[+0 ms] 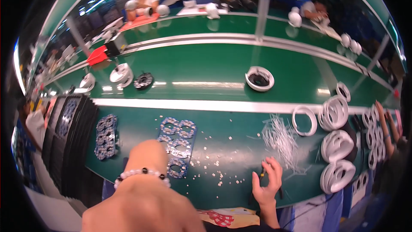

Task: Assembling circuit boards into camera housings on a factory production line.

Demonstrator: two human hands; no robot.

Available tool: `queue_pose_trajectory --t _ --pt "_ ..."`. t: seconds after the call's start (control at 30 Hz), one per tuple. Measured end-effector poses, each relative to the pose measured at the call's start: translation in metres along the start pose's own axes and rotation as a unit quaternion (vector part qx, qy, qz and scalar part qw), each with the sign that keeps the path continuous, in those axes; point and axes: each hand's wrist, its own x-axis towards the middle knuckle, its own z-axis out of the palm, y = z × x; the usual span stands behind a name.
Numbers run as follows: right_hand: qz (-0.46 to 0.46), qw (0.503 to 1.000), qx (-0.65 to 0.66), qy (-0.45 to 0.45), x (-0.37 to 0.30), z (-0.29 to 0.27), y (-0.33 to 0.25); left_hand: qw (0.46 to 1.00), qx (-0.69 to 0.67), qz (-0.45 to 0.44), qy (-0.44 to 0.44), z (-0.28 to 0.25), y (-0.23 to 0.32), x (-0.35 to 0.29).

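Your left hand [148, 152] is raised close to the camera w/ a white-and-dark bead bracelet [141, 174] at the wrist; fingers hidden, so can't tell if it's closed or apart. The blue panel of round circuit boards [177, 144] lies flat on the green bench [231, 122] just beyond and right of it, long axis running away from you. Your right hand [267, 184], curled round a small dark tool [262, 172], sits farther off, so left is nearer.

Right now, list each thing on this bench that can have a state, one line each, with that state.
left hand: raised close to the camera, bead bracelet on the wrist, grip hidden
right hand: fingers curled on a small dark tool, resting on the bench
blue circuit board panel: lying flat, beside the left hand
white plastic strips: loose pile
white rings: stacked on edge
white round housing: lying flat on the belt
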Motion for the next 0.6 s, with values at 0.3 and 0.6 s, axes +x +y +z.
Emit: queue_pose_trajectory --t 0.3,0.6 --pt "0.003 0.997 -0.042 0.064 0.024 -0.027 0.009 0.951 -0.281 -0.027 -0.126 -0.001 -0.054 -0.01" --pt "0.01 0.963 -0.202 0.176 0.052 -0.101 0.063 0.962 -0.186 -0.192 0.06 -0.073 -0.094 -0.05"
